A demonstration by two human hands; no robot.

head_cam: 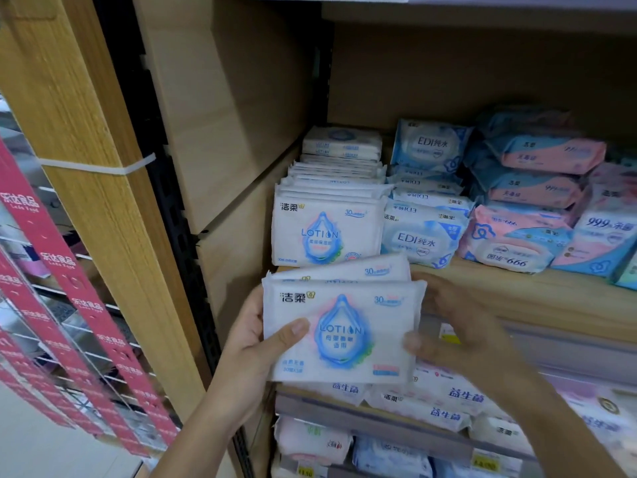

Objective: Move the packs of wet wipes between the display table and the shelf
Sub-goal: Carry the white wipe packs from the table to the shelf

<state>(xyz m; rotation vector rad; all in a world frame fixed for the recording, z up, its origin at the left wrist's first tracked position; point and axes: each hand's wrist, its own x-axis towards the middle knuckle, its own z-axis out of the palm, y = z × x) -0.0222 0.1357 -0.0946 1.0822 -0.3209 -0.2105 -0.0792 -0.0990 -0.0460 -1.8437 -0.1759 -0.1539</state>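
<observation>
I hold a small stack of white LOTION wet wipe packs point(341, 332) with a blue drop print in front of the shelf edge. My left hand point(255, 346) grips the stack's left side, thumb across the front pack. My right hand point(451, 326) holds the right side, thumb on the front and fingers behind. A second pack point(344, 270) peeks out behind the front one. Just above, a row of the same LOTION packs point(327, 232) stands upright on the wooden shelf point(517, 298), filed front to back.
Right of that row stand blue EDI packs point(425, 239) and pink-and-blue 999 packs point(517, 243). Lower shelves point(379, 426) hold more white packs with price tags. A wooden upright point(103, 201) and red hanging strips point(69, 288) fill the left.
</observation>
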